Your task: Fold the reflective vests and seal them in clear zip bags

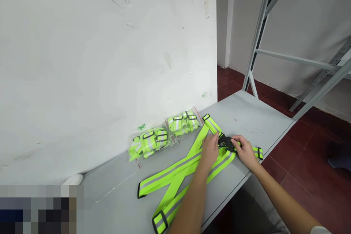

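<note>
A fluorescent yellow-green reflective harness (189,159) with grey stripes lies spread on the grey shelf, its straps crossing. At its right end is a black plastic side-release buckle (226,142). My left hand (210,150) is closed at the buckle's left side, where the strap meets it. With thumb and fingers, my right hand (244,151) grips the right side of the same buckle. Whether the two buckle halves are fully joined is hard to see. Black strap sliders sit at the harness's ends, one slider (159,222) near the bottom of the view.
Two clear bags hold folded harnesses, a left bag (150,142) and a right bag (184,123), by the white wall (109,62). The grey shelf (246,113) ends at a front edge near my right forearm. A metal rack frame (260,36) rises at its far end.
</note>
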A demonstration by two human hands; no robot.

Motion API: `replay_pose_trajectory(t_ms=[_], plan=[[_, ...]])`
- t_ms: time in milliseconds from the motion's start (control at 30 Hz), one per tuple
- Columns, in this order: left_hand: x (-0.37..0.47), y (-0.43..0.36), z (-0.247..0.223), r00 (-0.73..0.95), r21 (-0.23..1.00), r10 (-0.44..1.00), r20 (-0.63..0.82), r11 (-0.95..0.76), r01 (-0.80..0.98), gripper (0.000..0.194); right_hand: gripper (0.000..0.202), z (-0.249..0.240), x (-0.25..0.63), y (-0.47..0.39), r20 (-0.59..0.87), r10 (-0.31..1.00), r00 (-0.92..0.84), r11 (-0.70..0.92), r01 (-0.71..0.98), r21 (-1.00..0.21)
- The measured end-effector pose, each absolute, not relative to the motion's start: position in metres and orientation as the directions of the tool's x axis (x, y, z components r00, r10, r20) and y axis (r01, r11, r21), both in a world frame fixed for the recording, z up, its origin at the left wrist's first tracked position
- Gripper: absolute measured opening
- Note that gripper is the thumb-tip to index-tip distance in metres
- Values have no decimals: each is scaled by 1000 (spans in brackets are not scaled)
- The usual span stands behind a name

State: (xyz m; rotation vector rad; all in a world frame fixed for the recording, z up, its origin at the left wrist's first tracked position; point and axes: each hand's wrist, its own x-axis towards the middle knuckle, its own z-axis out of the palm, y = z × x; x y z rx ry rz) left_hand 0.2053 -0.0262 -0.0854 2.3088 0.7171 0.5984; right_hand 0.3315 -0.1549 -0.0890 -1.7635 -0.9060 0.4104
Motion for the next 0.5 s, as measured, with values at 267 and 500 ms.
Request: replay_pose_trajectory(t_ms=[267,500], plan=[[205,-33,-78,817,542,555,157,-740,398,45,32,-97,331,-150,140,723,677,-161,361,-919],[211,-59,-62,675,366,685,273,-723,586,47,37,-74,332,-179,356,742,567,-407,804,-433]])
